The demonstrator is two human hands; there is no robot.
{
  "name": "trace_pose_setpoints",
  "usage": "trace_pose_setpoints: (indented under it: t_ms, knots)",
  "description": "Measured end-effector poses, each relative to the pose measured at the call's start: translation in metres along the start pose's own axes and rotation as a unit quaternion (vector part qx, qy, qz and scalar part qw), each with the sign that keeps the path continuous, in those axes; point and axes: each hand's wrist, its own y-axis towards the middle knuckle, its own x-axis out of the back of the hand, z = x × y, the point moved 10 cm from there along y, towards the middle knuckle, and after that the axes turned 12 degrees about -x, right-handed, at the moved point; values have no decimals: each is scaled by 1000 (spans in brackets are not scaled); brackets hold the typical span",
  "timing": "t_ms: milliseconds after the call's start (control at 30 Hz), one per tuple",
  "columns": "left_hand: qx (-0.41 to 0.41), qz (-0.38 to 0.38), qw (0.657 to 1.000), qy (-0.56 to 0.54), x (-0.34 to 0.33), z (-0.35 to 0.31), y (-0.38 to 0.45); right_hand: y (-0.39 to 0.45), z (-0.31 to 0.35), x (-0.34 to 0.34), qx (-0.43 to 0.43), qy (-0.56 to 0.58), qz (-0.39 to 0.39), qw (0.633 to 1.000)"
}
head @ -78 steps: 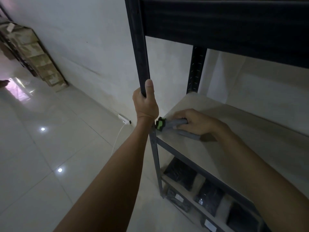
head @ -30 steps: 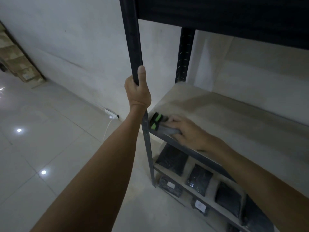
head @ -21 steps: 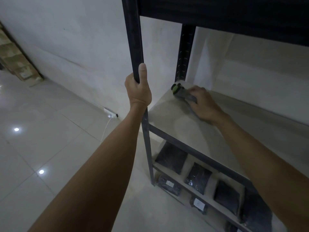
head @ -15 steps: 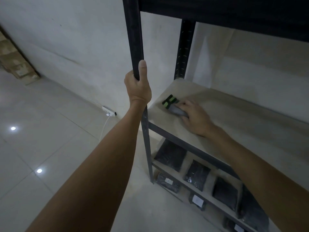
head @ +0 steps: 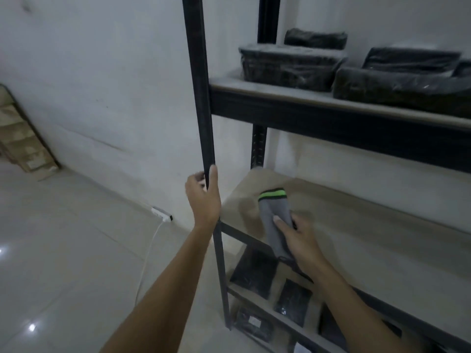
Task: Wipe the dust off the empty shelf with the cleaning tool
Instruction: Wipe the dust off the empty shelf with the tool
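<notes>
Cleaning tool [head: 275,217] swung lengthwise (green end outward), gripped under right hand [head: 300,240]

Dim, cool, flat light fills the room. Small glare spots shine on the glossy floor tiles [head: 31,327] near left. Motion blur softens everything, and straight lines bow at the edges.

Black wrapped packages [head: 288,66], white power strip [head: 162,214], perhaps stacked cartons [head: 24,143]

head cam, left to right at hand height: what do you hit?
Stacked cardboard boxes → white power strip on the floor → left hand gripping the black front post → grey cleaning tool with green band → right hand holding it → bare shelf board.
</notes>
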Motion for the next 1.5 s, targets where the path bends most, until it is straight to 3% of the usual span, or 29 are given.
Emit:
trace_pose_setpoints:
  t_ms: [67, 100, 167, 233, 267, 400, 533, 667, 767, 867, 1033, 1200, 1267, 1400, 1500]
  knots:
    - [32, -31, 999, 4, 12, 0, -37, -4, -1, 12, -34, 55, -24, 998]
    - [53, -5, 998, -18, 5, 5, -57, -6, -1, 16, -45, 73, -31, 996]
    - [97, 144, 982, -77, -31, 5, -102, -13, 2, 16, -59, 103, -31, 992]
    - [137, 300, 935, -131, -68, -2, -143, -23, 6, 10, -57, 123, -12, 991]
    - [156, 338, 917, -144, -78, -5, -157, -30, 9, 9, -54, 126, 1, 990]
    - [128, 388, 909, -81, -84, -19, -167, -47, 28, 26, -18, 63, 23, 998]
    - [121, 434, 885, -114, -91, -37, -177, -40, 25, 47, -10, 10, 28, 1000]
    - [185, 461, 858, -132, -94, -35, -191, -34, 16, 49, -48, 93, 100, 989]
    - [215, 522, 822, -72, -94, -26, -200, -30, 15, 60, -47, 62, 84, 993]
    - [191, 530, 823, -67, -96, -23, -190, -27, 17, 62, -27, 66, 89, 993]
    - [287, 514, 790, -171, -109, -16, -186, -19, 33, 51, 29, 13, 123, 992]
    - [314, 477, 815, -101, -140, 9, -140, 20, 51, 59, 118, -118, -33, 985]
    - [307, 478, 821, -54, -158, 18, -105, 41, 50, 73, 91, -182, -78, 976]
    - [155, 471, 863, 96, -209, 35, 1, 46, 17, 133, 16, -245, -129, 961]
    - [53, 498, 849, 167, -246, 43, 45, 25, -11, 176, 30, -286, -178, 941]
